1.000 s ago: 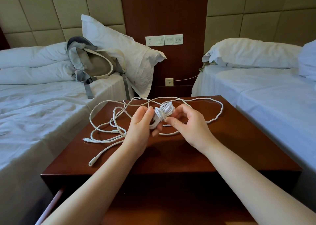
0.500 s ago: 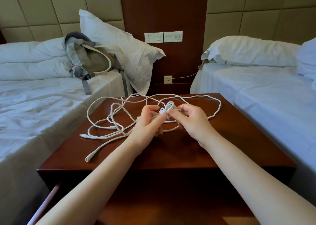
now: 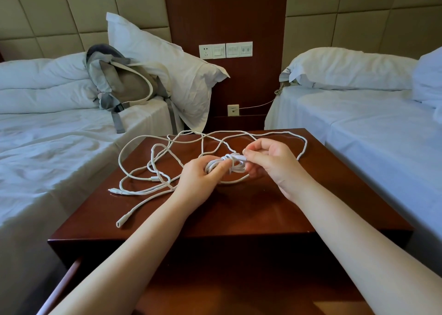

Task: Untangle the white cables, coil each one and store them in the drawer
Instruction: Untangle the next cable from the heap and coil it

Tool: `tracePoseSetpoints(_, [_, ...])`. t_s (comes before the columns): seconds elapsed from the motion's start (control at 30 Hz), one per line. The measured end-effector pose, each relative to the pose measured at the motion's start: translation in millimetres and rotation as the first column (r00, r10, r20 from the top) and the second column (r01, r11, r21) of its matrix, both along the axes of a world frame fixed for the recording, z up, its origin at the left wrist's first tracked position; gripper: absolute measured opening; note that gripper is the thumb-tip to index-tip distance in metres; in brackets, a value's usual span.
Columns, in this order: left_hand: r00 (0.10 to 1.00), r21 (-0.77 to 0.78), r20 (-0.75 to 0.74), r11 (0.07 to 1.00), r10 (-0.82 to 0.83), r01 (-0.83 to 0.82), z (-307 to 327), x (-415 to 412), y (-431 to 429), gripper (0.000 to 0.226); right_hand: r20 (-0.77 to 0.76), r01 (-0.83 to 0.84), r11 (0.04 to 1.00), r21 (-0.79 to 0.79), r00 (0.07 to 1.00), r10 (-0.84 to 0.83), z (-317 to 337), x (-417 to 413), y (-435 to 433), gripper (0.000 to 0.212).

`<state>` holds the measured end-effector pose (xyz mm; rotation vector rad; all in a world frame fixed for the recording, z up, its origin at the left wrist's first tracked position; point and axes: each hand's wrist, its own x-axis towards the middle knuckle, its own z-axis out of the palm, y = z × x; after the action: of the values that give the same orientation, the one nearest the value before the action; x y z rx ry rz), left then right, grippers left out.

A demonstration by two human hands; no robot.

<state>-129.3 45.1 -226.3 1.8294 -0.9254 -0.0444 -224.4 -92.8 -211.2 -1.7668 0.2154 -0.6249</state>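
Observation:
A small coil of white cable (image 3: 224, 165) sits between my two hands over the middle of the dark wooden nightstand (image 3: 239, 214). My left hand (image 3: 201, 178) grips the coil from the left. My right hand (image 3: 270, 161) pinches the cable's end at the coil's right side. Loose white cables (image 3: 148, 171) lie in tangled loops across the left and back of the nightstand top, with a plug end (image 3: 119, 223) near the front left. The open drawer (image 3: 227, 290) shows below the top's front edge, under my forearms.
Beds with white sheets flank the nightstand, left bed (image 3: 47, 152) and right bed (image 3: 382, 128). A grey backpack (image 3: 124, 82) leans on a pillow on the left bed. Wall sockets (image 3: 224, 50) sit on the wood panel behind.
The coil has been lowered from upright between my hands towards the tabletop. My right hand moved to the coil's right side and now pinches the cable end.

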Motion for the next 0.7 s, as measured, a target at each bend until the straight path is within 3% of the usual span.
tracePoseSetpoints(0.17, [0.980,-0.062,-0.176,0.994,-0.097,0.087,0.9,1.2,0.8,0.018,-0.036,-0.017,1.000,-0.025,0.999,0.016,5.7,0.2,1.9,0.007])
tracePoseSetpoints(0.43, [0.974,-0.169,-0.198,0.983,-0.110,0.077,-2.8,2.1,0.5,0.012,-0.135,-0.035,0.995,-0.092,0.991,0.022,9.4,0.6,2.0,0.009])
tracePoseSetpoints(0.7, [0.980,-0.146,-0.178,0.987,-0.092,0.066,-2.9,1.6,-0.2,0.009,-0.156,-0.033,0.953,-0.301,0.988,-0.015,11.8,-2.2,-4.3,0.012])
